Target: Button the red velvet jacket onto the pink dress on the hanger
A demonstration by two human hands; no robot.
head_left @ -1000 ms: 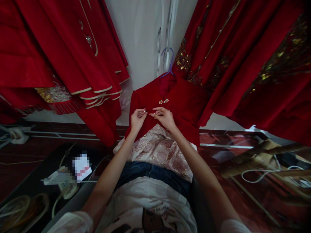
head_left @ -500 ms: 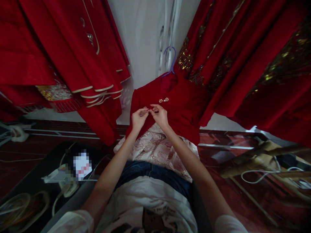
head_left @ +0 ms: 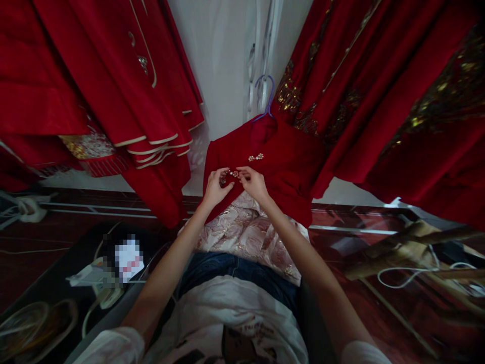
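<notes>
A dark red jacket (head_left: 288, 162) hangs in front of me on a blue hanger (head_left: 266, 96). Its upper pearl clasp (head_left: 255, 157) is joined. My left hand (head_left: 216, 186) and my right hand (head_left: 253, 183) meet at a second pearl clasp (head_left: 232, 173) lower on the jacket's front. Both hands pinch it with fingertips, one from each side. A pale pink and gold brocade skirt (head_left: 250, 232) shows under the jacket's hem, below my wrists.
Red embroidered garments hang close on the left (head_left: 113, 86) and on the right (head_left: 382, 101). A white wall (head_left: 223, 60) lies behind. Below are a dark glossy floor, white cables (head_left: 405, 275), a wooden piece (head_left: 401, 247) at right, and a white device (head_left: 94, 275) at left.
My hands have slid a little and drawn closer on the lower clasp. The view shifted slightly. The jacket hangs as before.
</notes>
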